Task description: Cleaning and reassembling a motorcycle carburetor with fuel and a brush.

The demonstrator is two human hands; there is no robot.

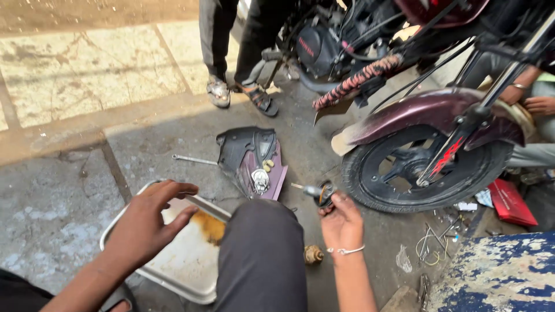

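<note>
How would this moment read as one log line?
left hand: open, over white tray | right hand: holding small dark part | front wheel beside

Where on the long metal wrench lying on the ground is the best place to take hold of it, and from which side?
Probably grip the wrench at mid-shaft, coming from above: it lies flat on the pavement, and its right end reaches the dark maroon panel, while the middle and left end are free.

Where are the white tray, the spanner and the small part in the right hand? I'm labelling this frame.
white tray (191, 271): head view, on its bare floor.
spanner (193, 159): head view, mid-shaft, on the ground.
small part (321, 193): head view, on its dark body above the right hand (342, 225).
</note>
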